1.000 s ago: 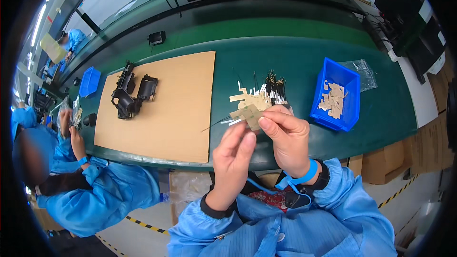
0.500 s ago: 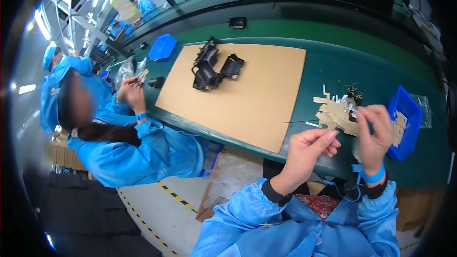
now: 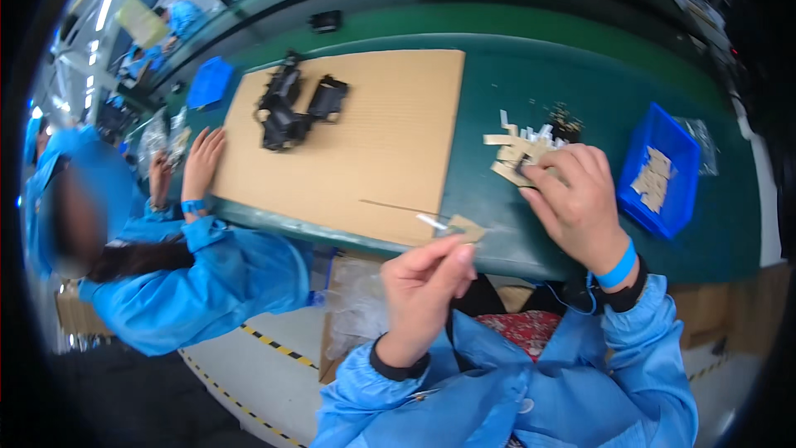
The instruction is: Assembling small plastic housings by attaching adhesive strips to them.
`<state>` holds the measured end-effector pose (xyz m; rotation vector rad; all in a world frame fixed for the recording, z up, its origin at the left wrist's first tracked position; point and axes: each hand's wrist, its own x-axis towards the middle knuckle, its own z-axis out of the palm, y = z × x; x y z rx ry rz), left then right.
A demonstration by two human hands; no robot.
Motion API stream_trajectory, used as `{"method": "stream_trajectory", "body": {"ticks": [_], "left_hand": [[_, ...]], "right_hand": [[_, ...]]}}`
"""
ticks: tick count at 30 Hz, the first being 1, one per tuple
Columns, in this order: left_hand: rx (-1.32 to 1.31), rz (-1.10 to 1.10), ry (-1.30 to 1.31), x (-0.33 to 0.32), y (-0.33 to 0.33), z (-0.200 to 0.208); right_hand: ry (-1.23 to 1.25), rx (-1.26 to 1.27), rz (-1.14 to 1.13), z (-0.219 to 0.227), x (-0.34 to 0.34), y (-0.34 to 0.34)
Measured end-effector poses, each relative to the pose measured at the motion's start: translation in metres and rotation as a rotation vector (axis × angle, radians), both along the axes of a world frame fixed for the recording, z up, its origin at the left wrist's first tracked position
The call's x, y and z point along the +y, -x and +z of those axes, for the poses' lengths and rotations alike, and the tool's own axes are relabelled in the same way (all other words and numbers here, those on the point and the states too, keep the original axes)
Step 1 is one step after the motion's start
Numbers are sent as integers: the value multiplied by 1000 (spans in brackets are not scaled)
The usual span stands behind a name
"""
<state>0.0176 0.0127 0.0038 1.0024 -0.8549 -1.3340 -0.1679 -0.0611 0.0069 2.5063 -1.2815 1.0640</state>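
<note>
Tan tabs [image 3: 511, 154] hide partly behind the right hand [image 3: 579, 203].

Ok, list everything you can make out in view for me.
Long tabletop: 1, green, mid-view
Flat cardboard sheet: 1, tan, table's left half
Angular plastic housings: cluster, black, on sheet
Small plastic part: 1, black, beyond sheet
Open plastic bin: 1, blue, table's right
Flat cut pieces: several, tan, inside that bin
Thin plastic bag: 1, transparent, right of bin
Second plastic bin: 1, blue, far left
Flat strips: many, beige and white, by right hand
Co-workers: several, blue-clad, left
Striped floor tape: several stretches, yellow-black, floor
Small flat piece: 1, beige, left fingertips
Left hand: 1, blue-sleeved, near edge
Right hand: 1, blue-banded, at strips
</note>
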Motion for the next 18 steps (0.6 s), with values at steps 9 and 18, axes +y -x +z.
{"method": "stream_trajectory", "body": {"ticks": [9,18], "left_hand": [[-122,-140,53,8,6,-6],[-269,-216,151,13,8,-8]], "right_hand": [[-263,-412,387,13,36,-13],[-433,-516,451,2,39,-11]]}}
